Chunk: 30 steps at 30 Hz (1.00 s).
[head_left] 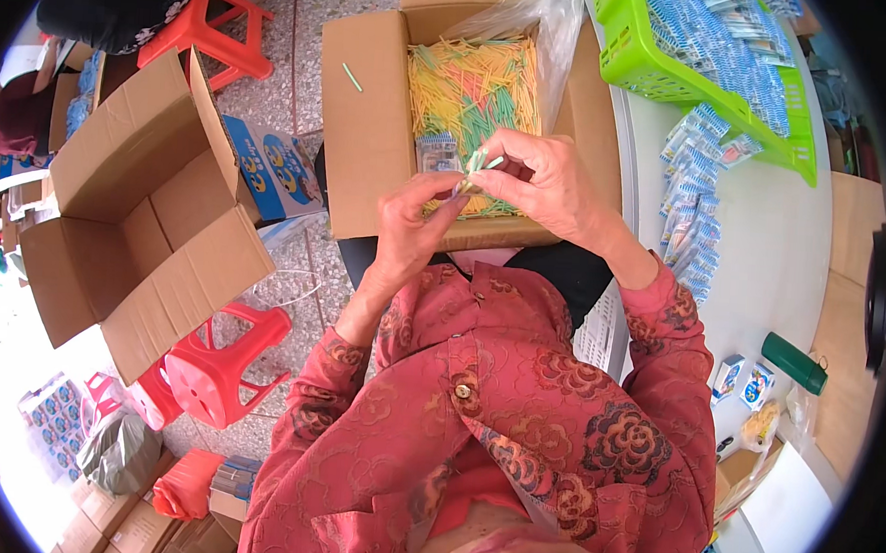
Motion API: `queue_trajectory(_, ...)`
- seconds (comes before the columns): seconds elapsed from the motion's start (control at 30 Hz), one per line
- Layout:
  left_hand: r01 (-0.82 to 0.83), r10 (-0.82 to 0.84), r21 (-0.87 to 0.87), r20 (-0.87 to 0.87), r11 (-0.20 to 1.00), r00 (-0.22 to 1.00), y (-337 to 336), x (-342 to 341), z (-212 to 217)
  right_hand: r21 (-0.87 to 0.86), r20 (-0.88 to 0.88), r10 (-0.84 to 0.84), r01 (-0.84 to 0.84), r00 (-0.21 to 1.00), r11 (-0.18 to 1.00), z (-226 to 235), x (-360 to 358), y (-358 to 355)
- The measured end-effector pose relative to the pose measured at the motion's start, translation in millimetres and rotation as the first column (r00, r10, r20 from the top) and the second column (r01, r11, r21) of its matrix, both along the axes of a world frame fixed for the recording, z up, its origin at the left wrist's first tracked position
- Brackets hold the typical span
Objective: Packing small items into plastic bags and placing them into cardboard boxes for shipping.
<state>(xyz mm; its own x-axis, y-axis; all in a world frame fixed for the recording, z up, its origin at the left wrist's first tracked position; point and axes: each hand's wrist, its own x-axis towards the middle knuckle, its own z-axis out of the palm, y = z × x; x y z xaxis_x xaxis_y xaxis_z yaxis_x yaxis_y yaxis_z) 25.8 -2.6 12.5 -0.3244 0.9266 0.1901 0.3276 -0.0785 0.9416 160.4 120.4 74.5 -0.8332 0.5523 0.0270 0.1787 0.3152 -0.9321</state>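
Note:
Both my hands meet above an open cardboard box [358,132] full of short plastic sticks [454,72] in yellow, green, orange and pink. My right hand [546,182] is closed, pinching a few pale green sticks [481,161] whose ends point up from the fingertips. My left hand [413,220] is closed too, thumb and forefinger together against the lower ends of that bunch; what it grips is mostly hidden. Just beyond its fingers, a small clear packet [436,152] with blue print lies over the sticks. One loose green stick [352,77] rests on the left flap.
On the right, a white table [765,243] bears a green basket [708,90] of blue-and-clear packets, a row of packets [692,199] and a green bottle [794,363]. An open box [155,231] and red stools [220,365] stand left. Someone sits at the upper left.

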Motion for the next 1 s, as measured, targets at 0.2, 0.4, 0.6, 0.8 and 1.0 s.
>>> queue_trajectory(0.2, 0.026, 0.018, -0.115, 0.372, 0.993, 0.928, -3.5, 1.7, -2.4, 0.186, 0.0, 0.062, -0.061, 0.998, 0.981, 5.0, 1.1, 6.8)
queue_trajectory(0.4, 0.066, 0.002, -0.11, 0.529, 0.992, 0.849, -2.7, -0.1, 2.8, 0.083, -0.176, 0.086, -0.072, 0.981, 0.994, 12.2, -2.4, 3.4)
queue_trajectory(0.6, 0.118, -0.034, -0.142, 0.491, 0.983, 0.871, -3.3, -3.8, 6.2, 0.184, -0.11, 0.169, -0.147, 0.979, 0.972, 4.6, -3.6, 0.5)
queue_trajectory(0.8, 0.068, -0.01, -0.079, 0.582, 0.995, 0.813, -0.5, -2.1, 16.8, 0.359, -0.131, 0.135, -0.08, 0.982, 0.93, -3.1, -2.3, -5.2)
queue_trajectory(1.0, 0.071, 0.017, -0.135, 0.556, 0.988, 0.831, -3.1, 1.0, 18.5, 0.353, -0.107, 0.147, -0.101, 0.983, 0.93, -4.5, 2.3, -9.3)
